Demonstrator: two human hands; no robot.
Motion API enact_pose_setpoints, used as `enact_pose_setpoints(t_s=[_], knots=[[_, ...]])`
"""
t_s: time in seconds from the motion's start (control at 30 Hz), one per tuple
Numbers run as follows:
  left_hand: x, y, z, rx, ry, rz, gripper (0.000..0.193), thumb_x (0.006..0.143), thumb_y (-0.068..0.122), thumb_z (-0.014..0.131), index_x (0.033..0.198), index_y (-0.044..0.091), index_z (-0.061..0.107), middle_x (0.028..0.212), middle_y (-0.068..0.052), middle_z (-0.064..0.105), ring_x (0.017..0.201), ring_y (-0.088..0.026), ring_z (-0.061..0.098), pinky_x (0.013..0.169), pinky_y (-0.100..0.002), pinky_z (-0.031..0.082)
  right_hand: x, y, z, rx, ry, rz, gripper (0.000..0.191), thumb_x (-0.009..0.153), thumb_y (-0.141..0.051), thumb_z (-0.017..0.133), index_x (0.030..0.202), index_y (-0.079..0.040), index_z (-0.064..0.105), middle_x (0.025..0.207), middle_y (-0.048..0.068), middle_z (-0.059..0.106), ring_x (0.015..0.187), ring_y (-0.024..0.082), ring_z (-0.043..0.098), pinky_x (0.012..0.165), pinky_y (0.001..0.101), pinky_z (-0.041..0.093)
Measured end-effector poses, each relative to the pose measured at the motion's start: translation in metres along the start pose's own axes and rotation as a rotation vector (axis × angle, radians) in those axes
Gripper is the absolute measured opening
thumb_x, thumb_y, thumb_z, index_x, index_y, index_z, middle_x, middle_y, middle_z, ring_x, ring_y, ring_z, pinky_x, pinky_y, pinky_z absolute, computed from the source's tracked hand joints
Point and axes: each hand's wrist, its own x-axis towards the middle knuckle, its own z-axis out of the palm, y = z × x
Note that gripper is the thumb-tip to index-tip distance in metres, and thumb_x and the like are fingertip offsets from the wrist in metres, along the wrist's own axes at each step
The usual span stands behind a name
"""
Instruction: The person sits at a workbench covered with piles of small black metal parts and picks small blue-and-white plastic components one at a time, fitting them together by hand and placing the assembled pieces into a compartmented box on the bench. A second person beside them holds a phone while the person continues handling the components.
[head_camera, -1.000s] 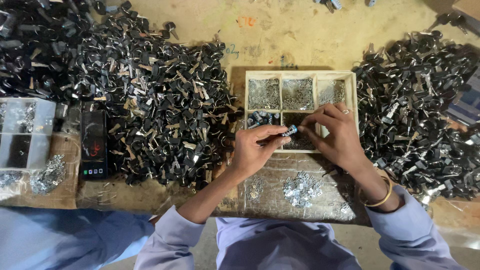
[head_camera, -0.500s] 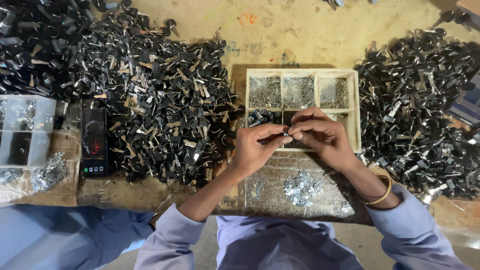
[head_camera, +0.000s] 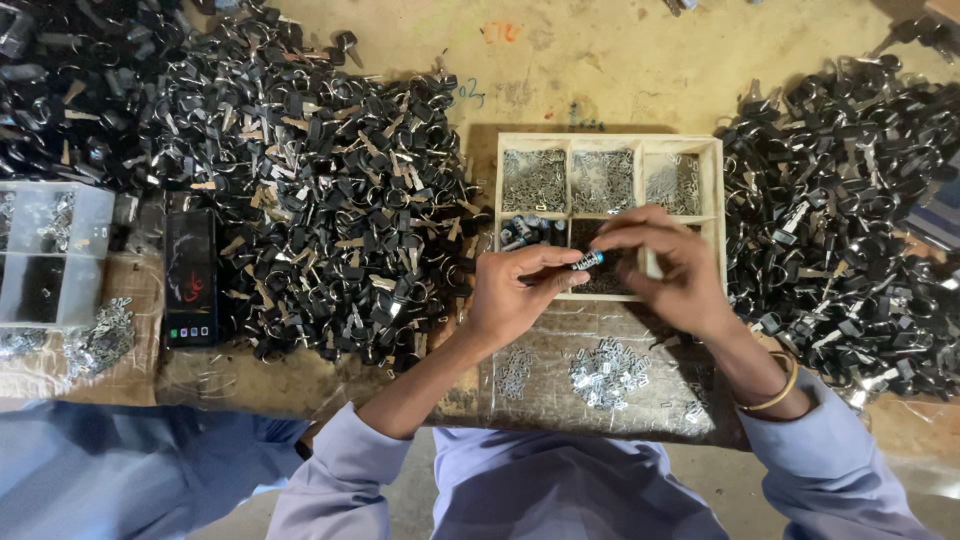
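Observation:
My left hand (head_camera: 520, 292) pinches a small silver-blue cylinder part (head_camera: 588, 261) between thumb and fingers, over the front edge of a wooden compartment tray (head_camera: 712, 180). My right hand (head_camera: 668, 265) hovers right beside it, fingers curled around the part's other end and touching it. The tray's rear compartments hold small silvery metal pieces; a front-left compartment holds several similar cylinders (head_camera: 528, 230). My right hand covers most of the front compartments. A gold bangle (head_camera: 775, 392) sits on my right wrist.
Big heaps of black-headed keys lie to the left (head_camera: 310, 200) and right (head_camera: 850, 220). A phone (head_camera: 190, 280) and a clear plastic box (head_camera: 45, 255) sit at left. Loose metal bits (head_camera: 605, 372) lie on the plastic-covered board. Another person's blue sleeve (head_camera: 100, 470) is at lower left.
My right hand has slid left from the tray's right side and closed in over the small part held by my left hand. The left hand has stayed nearly still.

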Motion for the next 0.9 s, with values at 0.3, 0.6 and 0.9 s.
enact_pose_setpoints(t_s=[0.3, 0.6, 0.9], knots=[[0.001, -0.002, -0.001, -0.023, 0.019, 0.070, 0.021, 0.095, 0.010, 0.076, 0.114, 0.002, 0.075, 0.111, -0.014, 0.078, 0.096, -0.021, 0.080, 0.083, -0.031, 0.069, 0.002, -0.001, 0.001, -0.813, 0.042, -0.112, 0.018, 0.079, -0.015, 0.087, 0.095, -0.011, 0.079, 0.097, 0.004, 0.066, 0.095, 0.028, 0.053, 0.085, 0.0416, 0.036], [0.002, 0.003, 0.000, 0.037, 0.010, 0.093, 0.022, 0.093, 0.010, 0.078, 0.114, 0.004, 0.076, 0.112, -0.013, 0.078, 0.095, -0.020, 0.080, 0.079, -0.029, 0.067, -0.003, 0.002, 0.008, -0.023, 0.069, 0.064, 0.009, 0.097, -0.006, 0.070, 0.105, -0.002, 0.069, 0.109, 0.006, 0.064, 0.103, 0.018, 0.059, 0.088, 0.0319, 0.047], [0.002, 0.008, 0.001, -0.052, 0.027, 0.038, 0.022, 0.091, 0.001, 0.079, 0.111, -0.002, 0.072, 0.108, -0.014, 0.079, 0.102, -0.021, 0.079, 0.089, -0.030, 0.067, -0.009, 0.018, 0.015, 0.150, 0.057, 0.199, 0.009, 0.101, -0.003, 0.063, 0.105, 0.002, 0.070, 0.109, 0.006, 0.065, 0.105, 0.013, 0.059, 0.094, 0.0280, 0.047]])
